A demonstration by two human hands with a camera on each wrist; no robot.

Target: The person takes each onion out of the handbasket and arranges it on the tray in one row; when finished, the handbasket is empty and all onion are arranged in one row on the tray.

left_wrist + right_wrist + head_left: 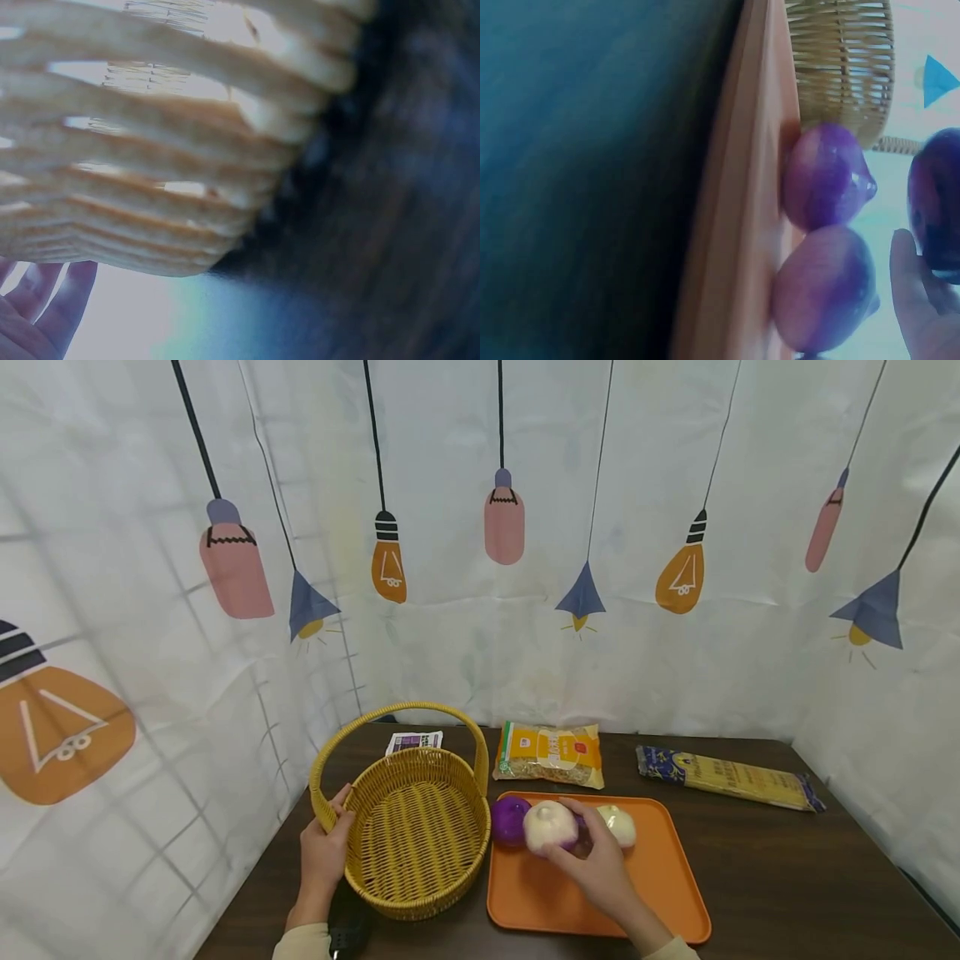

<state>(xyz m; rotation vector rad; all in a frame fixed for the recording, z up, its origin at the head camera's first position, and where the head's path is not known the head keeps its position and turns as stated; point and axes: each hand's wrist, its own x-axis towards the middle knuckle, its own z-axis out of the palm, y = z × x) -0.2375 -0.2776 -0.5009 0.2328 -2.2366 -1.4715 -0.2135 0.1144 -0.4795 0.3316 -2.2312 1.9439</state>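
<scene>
My left hand [326,843] holds the left side of a yellow woven basket [414,906], where its tall arched handle meets the rim. Nothing lies inside the basket. In the left wrist view, fingers [64,304] show beside its slatted wall. My right hand [596,864] grips a white-and-purple onion [550,827] between thumb and fingers; in the right wrist view this onion [937,202] is raised off the orange tray [555,906]. A purple onion [510,821] sits left of it, a pale onion [617,825] to the right, with more purple partly hidden behind my fingers.
Behind the tray lies an orange-and-clear food bag [550,754]. A long pack of noodles [731,778] rests at the right, and a small purple-and-white packet [414,742] behind the basket. A black object [348,918] is beside my left wrist. Printed curtains surround the dark table.
</scene>
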